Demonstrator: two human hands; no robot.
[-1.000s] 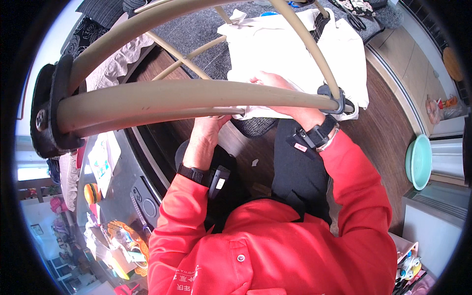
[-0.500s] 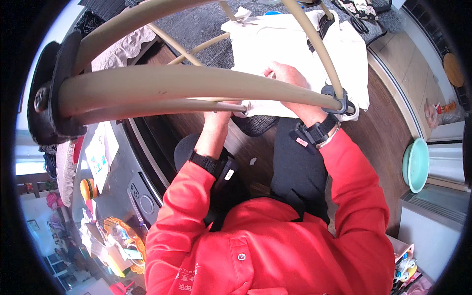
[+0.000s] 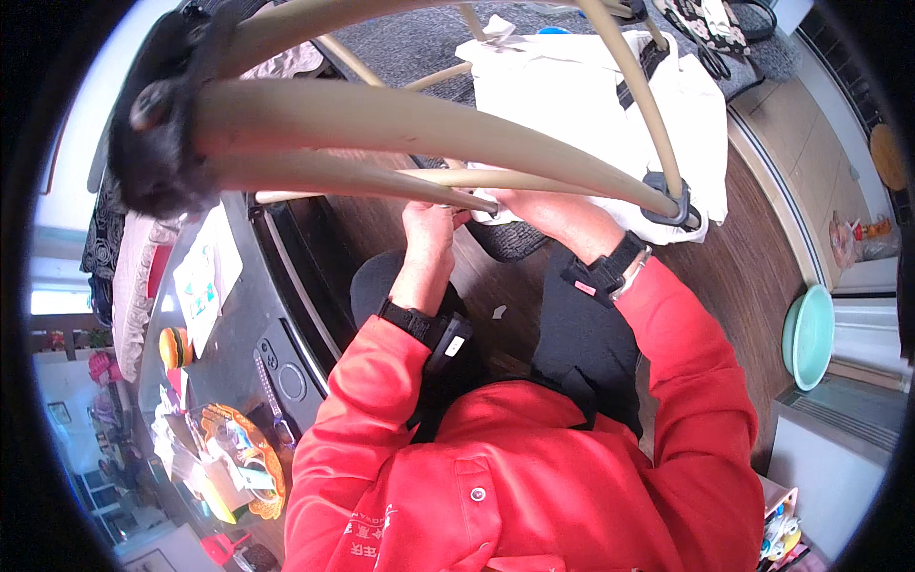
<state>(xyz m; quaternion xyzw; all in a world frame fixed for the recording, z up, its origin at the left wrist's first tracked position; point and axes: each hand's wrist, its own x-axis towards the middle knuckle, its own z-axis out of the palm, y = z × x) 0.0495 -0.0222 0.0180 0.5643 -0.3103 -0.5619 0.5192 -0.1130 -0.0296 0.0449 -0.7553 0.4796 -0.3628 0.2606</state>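
A frame of beige tubes (image 3: 381, 124) with black joints stretches across the upper view, close to me. White cloth (image 3: 553, 91) hangs at its far right side, and a dark joint (image 3: 673, 200) joins tubes at its near corner. My left hand (image 3: 429, 232) is below the thin tube's end with its fingers curled in; what they hold, if anything, is hidden. My right hand (image 3: 538, 212) reaches left along the cloth's near edge, beside the left hand. Tubes cover its fingers. Dark mesh fabric (image 3: 510, 241) shows just below the right hand.
At left, a dark table (image 3: 238, 334) carries paper sheets (image 3: 205, 286), a toy burger (image 3: 175, 348) and an orange basket (image 3: 253, 453). A green basin (image 3: 808, 337) stands at right. A white scrap (image 3: 499, 312) lies on the wooden floor (image 3: 734, 286) between my legs.
My right hand has moved left and nearer from the white cloth toward my left hand. More of my left hand shows. The large black joint at left has shifted right and up in the view.
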